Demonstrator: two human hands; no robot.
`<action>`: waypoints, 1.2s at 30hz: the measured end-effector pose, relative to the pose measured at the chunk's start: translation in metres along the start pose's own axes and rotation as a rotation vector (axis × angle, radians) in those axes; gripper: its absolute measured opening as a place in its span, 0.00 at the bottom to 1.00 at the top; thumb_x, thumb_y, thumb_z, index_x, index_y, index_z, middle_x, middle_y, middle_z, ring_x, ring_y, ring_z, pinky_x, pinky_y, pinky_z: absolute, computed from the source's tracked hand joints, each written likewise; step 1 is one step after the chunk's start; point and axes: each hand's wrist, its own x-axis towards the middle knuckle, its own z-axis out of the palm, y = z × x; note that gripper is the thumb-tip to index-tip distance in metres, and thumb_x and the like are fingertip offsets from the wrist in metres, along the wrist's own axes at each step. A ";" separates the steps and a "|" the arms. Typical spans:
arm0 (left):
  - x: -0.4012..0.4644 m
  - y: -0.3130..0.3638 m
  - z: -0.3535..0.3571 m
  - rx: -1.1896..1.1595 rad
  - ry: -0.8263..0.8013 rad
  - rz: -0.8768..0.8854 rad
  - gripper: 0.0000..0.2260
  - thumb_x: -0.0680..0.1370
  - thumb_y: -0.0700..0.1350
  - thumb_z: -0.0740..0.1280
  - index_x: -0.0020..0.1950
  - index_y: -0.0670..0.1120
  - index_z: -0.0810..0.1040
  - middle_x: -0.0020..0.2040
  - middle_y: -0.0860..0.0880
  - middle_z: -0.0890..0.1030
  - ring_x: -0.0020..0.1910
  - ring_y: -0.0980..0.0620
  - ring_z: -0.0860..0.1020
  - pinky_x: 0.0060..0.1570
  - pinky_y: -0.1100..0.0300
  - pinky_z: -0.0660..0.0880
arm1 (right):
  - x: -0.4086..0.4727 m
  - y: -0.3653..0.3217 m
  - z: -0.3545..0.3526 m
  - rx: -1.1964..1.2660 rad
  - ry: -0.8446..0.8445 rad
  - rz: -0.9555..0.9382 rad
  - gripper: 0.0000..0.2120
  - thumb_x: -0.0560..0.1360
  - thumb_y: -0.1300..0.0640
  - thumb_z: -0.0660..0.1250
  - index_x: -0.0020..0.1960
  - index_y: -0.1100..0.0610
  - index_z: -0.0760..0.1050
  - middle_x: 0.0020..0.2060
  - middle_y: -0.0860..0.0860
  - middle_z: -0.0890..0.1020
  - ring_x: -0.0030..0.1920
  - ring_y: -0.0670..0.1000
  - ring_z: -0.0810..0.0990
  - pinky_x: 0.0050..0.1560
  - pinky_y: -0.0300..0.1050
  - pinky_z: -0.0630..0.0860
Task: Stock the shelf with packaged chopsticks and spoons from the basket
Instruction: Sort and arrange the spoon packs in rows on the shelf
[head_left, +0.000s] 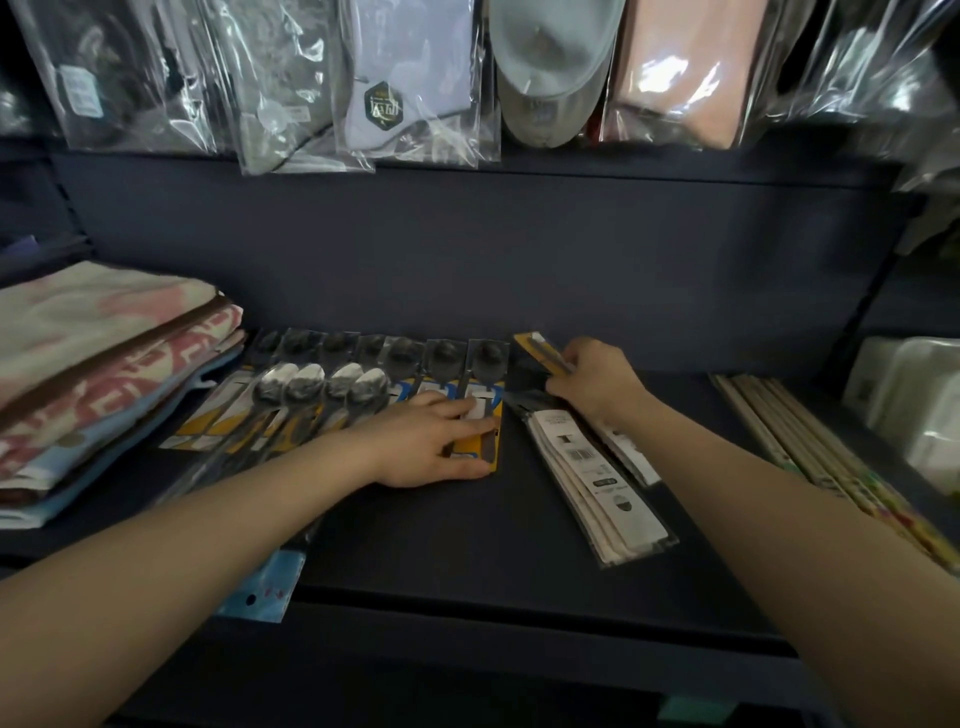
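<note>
Several packaged spoons (322, 387) lie in overlapping rows on the dark shelf (467, 545). My left hand (431, 441) rests flat on the rightmost spoon pack (485, 364), fingers spread over its yellow card. My right hand (592, 376) grips the far end of a yellow-topped pack (532, 343) that lies on a stack of long chopstick packs (592, 483) with white labels. No basket is in view.
Folded towels (104, 364) are stacked at the left. Long wooden chopstick packs (810, 447) and white packages (914, 405) sit at the right. Bagged socks and caps (415, 78) hang above. A light blue pack (265, 587) overhangs the shelf's front edge.
</note>
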 end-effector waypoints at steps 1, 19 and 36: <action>-0.001 -0.001 -0.001 -0.032 0.014 -0.002 0.30 0.76 0.64 0.52 0.75 0.60 0.45 0.78 0.54 0.46 0.76 0.49 0.45 0.74 0.51 0.50 | -0.001 -0.003 -0.004 0.039 0.040 -0.036 0.13 0.72 0.58 0.68 0.55 0.61 0.74 0.48 0.57 0.80 0.47 0.55 0.79 0.41 0.44 0.71; -0.040 0.024 -0.026 -1.038 0.676 -0.188 0.18 0.71 0.47 0.72 0.56 0.51 0.67 0.49 0.48 0.82 0.46 0.51 0.82 0.49 0.47 0.79 | -0.054 -0.075 0.006 1.245 -0.376 0.053 0.15 0.77 0.71 0.58 0.62 0.62 0.72 0.45 0.59 0.80 0.39 0.55 0.81 0.33 0.46 0.81; -0.056 -0.024 -0.029 -1.288 0.708 -0.310 0.04 0.78 0.39 0.63 0.48 0.45 0.77 0.47 0.43 0.81 0.48 0.43 0.80 0.50 0.51 0.76 | -0.049 -0.045 -0.016 1.196 -0.281 0.150 0.03 0.75 0.64 0.65 0.46 0.58 0.77 0.32 0.53 0.84 0.31 0.51 0.84 0.30 0.46 0.81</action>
